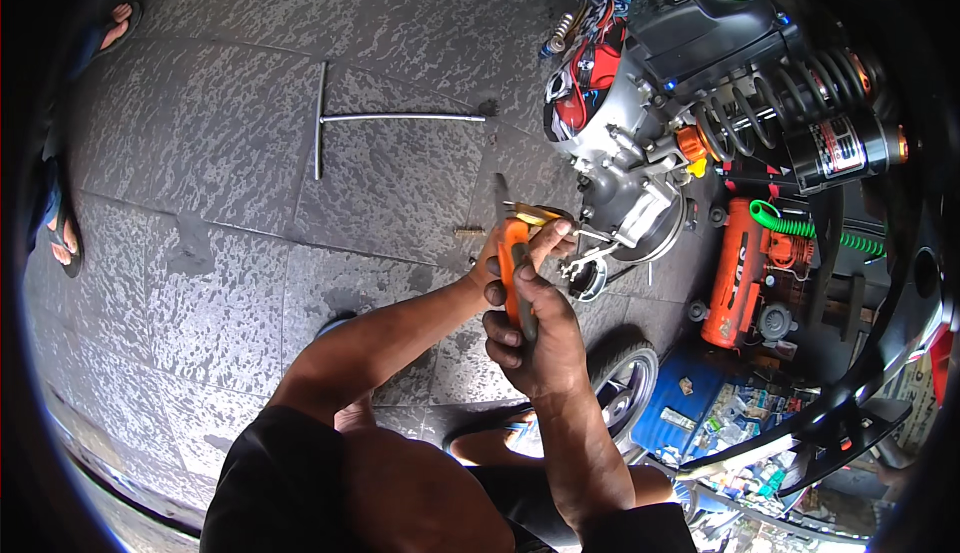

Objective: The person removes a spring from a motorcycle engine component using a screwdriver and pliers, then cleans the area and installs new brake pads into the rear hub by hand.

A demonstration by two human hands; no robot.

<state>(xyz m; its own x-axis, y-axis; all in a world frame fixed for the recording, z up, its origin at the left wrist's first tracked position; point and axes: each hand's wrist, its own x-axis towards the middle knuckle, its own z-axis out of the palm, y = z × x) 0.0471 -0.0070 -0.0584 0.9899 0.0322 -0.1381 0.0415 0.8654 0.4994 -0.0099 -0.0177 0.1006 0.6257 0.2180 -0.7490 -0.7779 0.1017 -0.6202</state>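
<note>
Plain black cloth short sleeve on the left arm (265,478), loose, ending near the elbow; matching black cloth sleeve on the right arm (640,531), only its end in view; black cloth at the lap (528,498), mostly hidden; both forearms bare; left hand (492,261) and right hand (548,333) ungloved, fingers grime-smudged.

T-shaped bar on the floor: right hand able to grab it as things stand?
Probably not: the right hand is closed around the orange-handled tool, and the left hand seems to lie across the direct way to the T-shaped bar.
</note>
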